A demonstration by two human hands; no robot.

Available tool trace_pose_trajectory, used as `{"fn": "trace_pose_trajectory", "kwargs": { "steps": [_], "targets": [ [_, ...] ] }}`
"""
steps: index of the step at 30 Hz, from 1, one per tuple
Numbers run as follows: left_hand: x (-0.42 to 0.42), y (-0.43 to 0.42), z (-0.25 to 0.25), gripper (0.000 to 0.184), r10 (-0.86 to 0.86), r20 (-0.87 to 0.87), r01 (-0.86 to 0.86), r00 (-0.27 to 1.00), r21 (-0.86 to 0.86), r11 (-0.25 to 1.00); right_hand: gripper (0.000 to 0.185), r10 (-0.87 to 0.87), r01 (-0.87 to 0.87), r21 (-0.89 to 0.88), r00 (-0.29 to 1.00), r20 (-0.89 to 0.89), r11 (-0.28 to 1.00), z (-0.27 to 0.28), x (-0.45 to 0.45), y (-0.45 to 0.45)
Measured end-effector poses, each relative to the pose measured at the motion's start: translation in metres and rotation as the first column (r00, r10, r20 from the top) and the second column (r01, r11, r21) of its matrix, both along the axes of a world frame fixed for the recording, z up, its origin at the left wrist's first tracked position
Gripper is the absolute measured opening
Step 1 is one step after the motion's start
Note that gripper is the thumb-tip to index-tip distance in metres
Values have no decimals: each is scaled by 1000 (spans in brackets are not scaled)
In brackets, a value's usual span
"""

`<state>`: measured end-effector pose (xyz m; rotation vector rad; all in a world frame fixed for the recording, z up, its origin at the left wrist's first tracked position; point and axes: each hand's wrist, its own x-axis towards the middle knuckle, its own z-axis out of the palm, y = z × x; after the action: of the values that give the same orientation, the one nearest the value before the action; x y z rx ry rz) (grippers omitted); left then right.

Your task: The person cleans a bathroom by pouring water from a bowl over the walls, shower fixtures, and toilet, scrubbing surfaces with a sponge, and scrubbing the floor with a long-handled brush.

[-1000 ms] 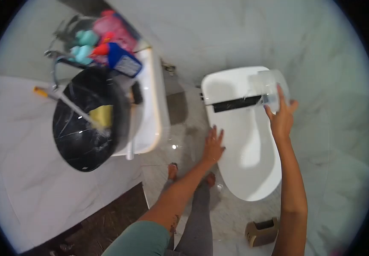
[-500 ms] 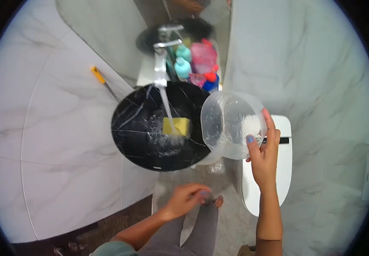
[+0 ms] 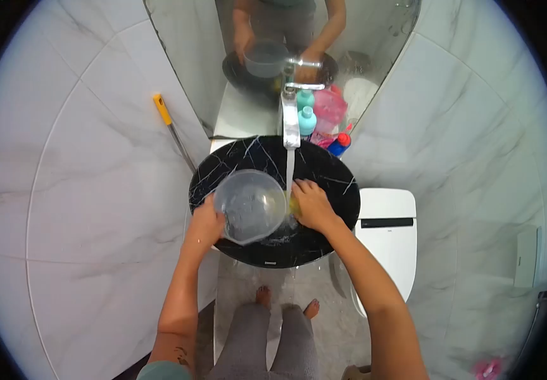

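My left hand (image 3: 205,225) is closed on the left rim of a clear plastic bowl (image 3: 248,209), which is over the left part of a black marbled basin (image 3: 333,218). Beside the bowl's right edge, my right hand (image 3: 313,204) grips a yellow sponge (image 3: 294,204), mostly covered by the fingers. Water runs from a chrome faucet (image 3: 291,123) down between the bowl and my right hand. Some water swirls on the basin floor below them.
Behind the basin stand teal bottles (image 3: 307,121), a pink bag (image 3: 329,107) and a blue bottle with a red cap (image 3: 339,144). A mirror (image 3: 375,38) rises behind. A yellow-handled tool (image 3: 163,111) leans at left; a white toilet (image 3: 387,253) is at right.
The bowl has gone from my right hand to my left and moved left over the basin. My right hand has taken hold of the sponge. The view has shifted.
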<state>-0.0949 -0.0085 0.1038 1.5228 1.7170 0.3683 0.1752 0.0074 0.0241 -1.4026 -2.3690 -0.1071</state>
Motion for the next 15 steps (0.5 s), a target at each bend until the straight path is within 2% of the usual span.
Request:
{"fn": "trace_pose_trajectory", "kwargs": {
  "steps": [1, 3, 4, 7, 9, 10, 12, 13, 15],
  "targets": [
    [0, 4, 6, 40, -3, -115, 19, 993, 139, 990, 60, -4, 4, -14, 1000, 0, 1000, -4, -8, 0],
    [1, 16, -5, 38, 0, -171, 28, 985, 164, 986, 61, 22, 37, -308, 982, 187, 951, -3, -22, 5],
    [1, 20, -12, 36, 7, -229, 39, 973, 192, 981, 61, 20, 40, -312, 982, 186, 949, 0, -25, 3],
    [9, 28, -31, 36, -85, -236, 127, 968, 169, 977, 60, -375, 452, -374, 889, 261, 810, 30, -14, -15],
    [25, 28, -37, 35, -129, -229, 167, 965, 155, 974, 59, -489, 540, -341, 842, 229, 770, 63, -2, -32],
    [35, 29, -39, 35, -166, -236, 205, 958, 149, 967, 59, -484, 542, -339, 840, 245, 769, 79, 2, -38],
    [48, 32, -57, 34, -211, -220, 244, 952, 135, 960, 57, -612, 601, -409, 782, 120, 687, 101, 7, -48],
    [52, 36, -70, 34, -208, -206, 239, 956, 134, 962, 57, -608, 604, -403, 782, 133, 688, 103, 9, -50],
    [55, 41, -80, 33, -274, 21, 273, 962, 22, 962, 54, -565, 470, -438, 818, -111, 766, 104, 9, -52]
  ]
}}
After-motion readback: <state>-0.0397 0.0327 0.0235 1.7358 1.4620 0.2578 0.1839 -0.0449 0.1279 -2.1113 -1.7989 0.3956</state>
